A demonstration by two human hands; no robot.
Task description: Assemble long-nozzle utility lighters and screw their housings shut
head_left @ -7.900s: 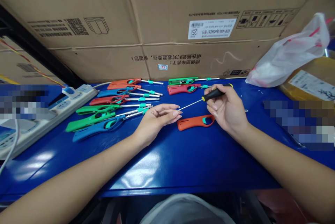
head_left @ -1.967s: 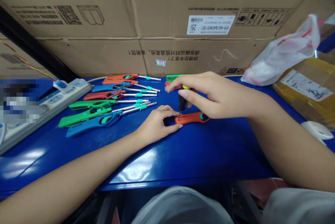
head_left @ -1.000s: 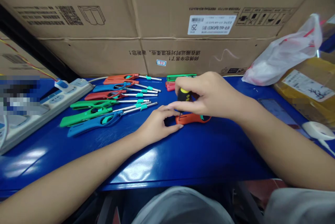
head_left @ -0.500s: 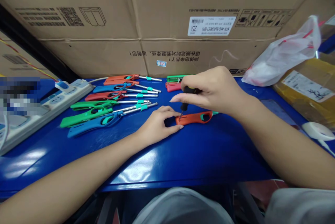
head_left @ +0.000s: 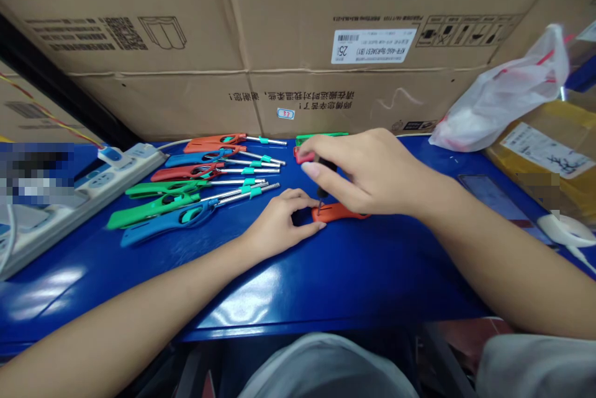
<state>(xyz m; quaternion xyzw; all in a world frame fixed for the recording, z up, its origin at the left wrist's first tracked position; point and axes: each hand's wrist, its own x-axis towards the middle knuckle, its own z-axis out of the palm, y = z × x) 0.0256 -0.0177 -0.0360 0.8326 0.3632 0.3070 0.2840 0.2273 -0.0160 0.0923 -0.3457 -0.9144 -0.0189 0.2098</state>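
Observation:
My left hand (head_left: 284,221) pinches the end of an orange lighter (head_left: 338,212), which lies on the blue table with its far part behind my right hand. My right hand (head_left: 367,168) grips a black-handled screwdriver (head_left: 323,182), held nearly upright. The screwdriver's tip meets the orange handle close to my left fingertips. To the left lie several long-necked lighters with metal stems and teal pieces: a blue one (head_left: 172,222) is nearest, then green ones (head_left: 146,210), a red one (head_left: 186,172), another blue and an orange one (head_left: 214,142).
Behind the table stands a large cardboard box (head_left: 177,94). A white power strip (head_left: 69,205) lies at the left. Red (head_left: 298,153) and green handle pieces (head_left: 321,135) lie behind my right hand. At right are a plastic bag (head_left: 505,97), a taped box (head_left: 572,125) and a phone-like slab (head_left: 498,202).
My right hand has shifted slightly left and its fingers have turned around the screwdriver's handle, covering more of the orange lighter. My left hand has stayed in place.

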